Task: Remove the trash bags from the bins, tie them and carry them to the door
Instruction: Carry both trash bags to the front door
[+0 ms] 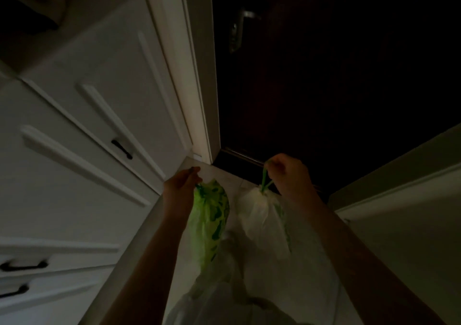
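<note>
My left hand [180, 187] grips the tied top of a bright green patterned trash bag [209, 222], which hangs below it above the floor. My right hand [287, 173] pinches the green drawstring of a white trash bag [262, 217] that hangs beside the green one. Both bags dangle just in front of a dark door [324, 75] whose metal handle [247, 15] shows high up. The scene is dim.
White cabinets [82, 130] with black handles line the left side. A white door frame [197, 87] stands between cabinets and door. A pale wall [404, 212] closes the right. Light floor tiles [224, 172] lie below the bags.
</note>
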The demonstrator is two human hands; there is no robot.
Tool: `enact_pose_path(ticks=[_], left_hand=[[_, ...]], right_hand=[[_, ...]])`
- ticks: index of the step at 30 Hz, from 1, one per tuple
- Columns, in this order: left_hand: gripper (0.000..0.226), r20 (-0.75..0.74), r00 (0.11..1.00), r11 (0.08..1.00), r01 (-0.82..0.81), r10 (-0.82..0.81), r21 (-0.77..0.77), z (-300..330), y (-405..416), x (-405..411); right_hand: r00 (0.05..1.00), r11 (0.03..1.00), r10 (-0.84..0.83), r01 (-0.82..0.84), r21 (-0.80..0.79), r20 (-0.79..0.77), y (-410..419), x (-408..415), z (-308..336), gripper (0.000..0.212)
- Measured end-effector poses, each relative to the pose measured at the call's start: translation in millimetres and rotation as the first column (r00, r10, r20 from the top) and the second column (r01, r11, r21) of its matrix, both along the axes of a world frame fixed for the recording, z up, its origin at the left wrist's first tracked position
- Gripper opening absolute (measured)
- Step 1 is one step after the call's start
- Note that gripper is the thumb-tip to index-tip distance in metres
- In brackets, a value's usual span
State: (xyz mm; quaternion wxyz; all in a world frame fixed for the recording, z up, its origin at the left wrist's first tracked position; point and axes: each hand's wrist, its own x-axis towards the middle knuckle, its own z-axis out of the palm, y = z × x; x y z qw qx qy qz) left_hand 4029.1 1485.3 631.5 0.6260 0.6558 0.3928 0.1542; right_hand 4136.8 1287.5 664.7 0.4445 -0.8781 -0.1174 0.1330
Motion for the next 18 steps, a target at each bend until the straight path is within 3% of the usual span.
enact_pose_path(ticks=[9, 18], left_hand=[[0.019, -0.092, 0.995, 0.998, -0.032, 0.037, 0.056, -24.7, 45.4, 95.8], [0.019, -0.173, 0.956, 0.971, -0.237, 0.239, 0.033, -51.2, 60.1, 145.6]], right_hand=[[0.99, 0.988, 0.134, -0.136, -0.067, -0.034, 66.7, 100.5, -13.5, 0.014], [0.927, 0.929, 0.353, -0.363, -0.069, -0.128, 118.2, 178.4, -47.3, 0.013]])
